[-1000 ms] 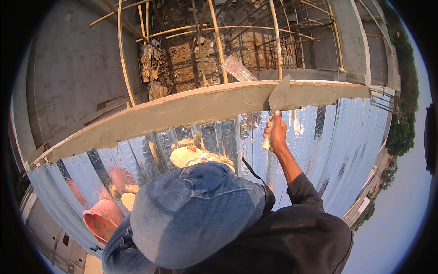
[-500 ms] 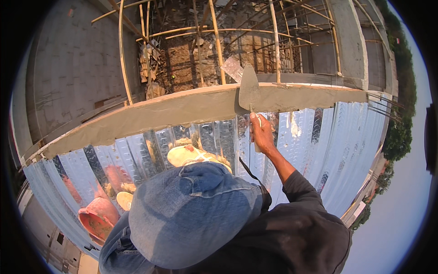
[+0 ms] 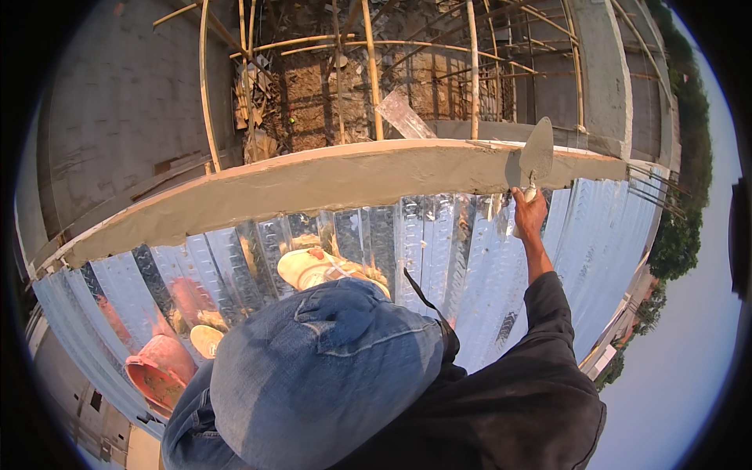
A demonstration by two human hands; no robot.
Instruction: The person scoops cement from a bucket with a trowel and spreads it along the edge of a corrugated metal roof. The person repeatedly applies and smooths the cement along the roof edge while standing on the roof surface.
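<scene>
My right hand (image 3: 530, 215) is closed around the handle of a pointed mason's trowel (image 3: 537, 149), out at the end of my stretched right arm. The blade points away from me, over the right part of a long ledge coated in smooth grey mortar (image 3: 313, 184), and casts a shadow beside it. Whether the blade touches the mortar, I cannot tell. My left hand is not in view.
Shiny corrugated metal sheeting (image 3: 439, 243) lies under my shoes (image 3: 313, 269). A red bucket (image 3: 160, 372) with some mortar inside stands at the left. Beyond the ledge, bamboo poles (image 3: 371, 70) rise over lower, rubble-strewn ground. Thin rods (image 3: 658, 192) jut out at the right.
My right hand has carried the trowel to the right along the ledge, and my arm is stretched farther out. The head view has shifted slightly.
</scene>
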